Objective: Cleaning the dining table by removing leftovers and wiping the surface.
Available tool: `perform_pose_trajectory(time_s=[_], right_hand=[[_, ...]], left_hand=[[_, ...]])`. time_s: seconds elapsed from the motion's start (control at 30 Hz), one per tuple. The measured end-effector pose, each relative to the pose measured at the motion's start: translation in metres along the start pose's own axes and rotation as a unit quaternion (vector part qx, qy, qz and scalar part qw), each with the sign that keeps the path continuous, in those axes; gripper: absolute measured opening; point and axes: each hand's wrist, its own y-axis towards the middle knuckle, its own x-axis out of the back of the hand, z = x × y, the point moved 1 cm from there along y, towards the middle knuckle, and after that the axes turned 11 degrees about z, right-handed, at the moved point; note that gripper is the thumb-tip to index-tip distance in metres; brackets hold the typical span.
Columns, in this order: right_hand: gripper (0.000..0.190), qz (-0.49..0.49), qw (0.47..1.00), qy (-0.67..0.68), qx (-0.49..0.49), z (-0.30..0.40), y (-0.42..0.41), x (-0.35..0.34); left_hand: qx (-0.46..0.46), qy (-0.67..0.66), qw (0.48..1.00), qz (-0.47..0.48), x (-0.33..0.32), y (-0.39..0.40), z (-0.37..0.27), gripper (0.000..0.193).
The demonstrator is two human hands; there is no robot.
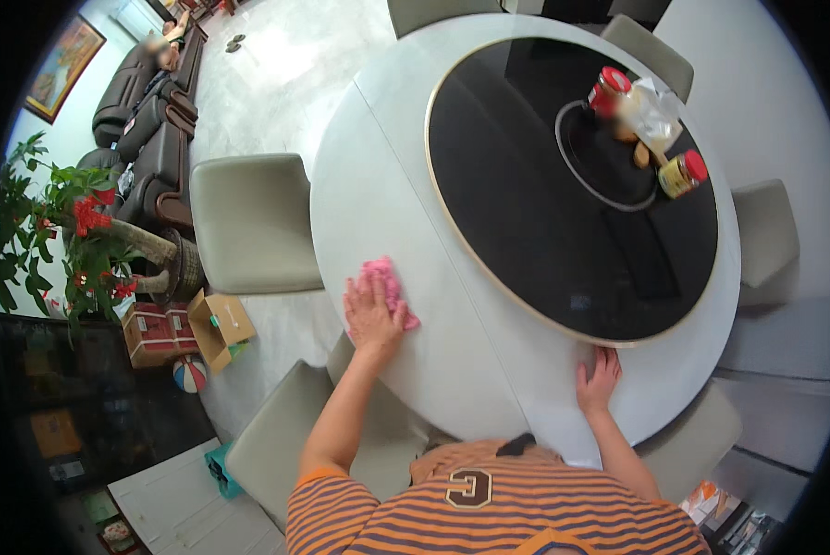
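Observation:
A round white dining table [415, 208] stands in front of me, with a black glass turntable [526, 208] on top. My left hand [373, 312] lies flat over a pink cloth [392, 288], pressing it on the white tabletop near the left edge. Part of the cloth is hidden under the palm and fingers. My right hand [599, 378] rests on the white top at the turntable's near rim, its fingertips touching or just beneath that rim; it holds nothing that I can see.
On the turntable are a red-lidded jar [607, 90], a second jar [683, 173], a crumpled plastic bag [650, 114] and a dark round tray [595, 180]. Chairs [259, 225] surround the table. Cardboard boxes [220, 326], a ball [190, 374] and a potted plant [179, 267] stand left. A person reclines on a far sofa [127, 83].

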Motion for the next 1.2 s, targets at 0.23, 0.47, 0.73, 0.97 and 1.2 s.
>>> perform_pose_trajectory(time_s=[0.23,0.47,0.73,0.97,1.2], right_hand=[[0.060,0.049,0.998,-0.019,-0.025,0.001,-0.004,0.000],[0.074,0.099,0.987,-0.109,-0.064,-0.023,-0.022,-0.019],[0.076,0.103,0.989,-0.101,-0.041,-0.015,-0.016,-0.011],[0.075,0.117,0.989,-0.081,-0.035,-0.012,-0.010,-0.011],[0.076,0.112,0.989,-0.091,-0.041,-0.015,-0.015,-0.010]], left_hand=[[0.177,0.004,0.981,-0.083,0.033,0.183,0.076,0.066],[0.226,0.007,0.967,-0.118,0.055,0.364,0.067,0.059],[0.127,-0.135,0.973,-0.140,0.068,0.458,0.036,0.054],[-0.080,0.061,0.992,-0.081,0.059,0.416,0.012,0.050],[-0.330,-0.064,0.941,0.035,0.045,0.216,-0.053,0.049]])
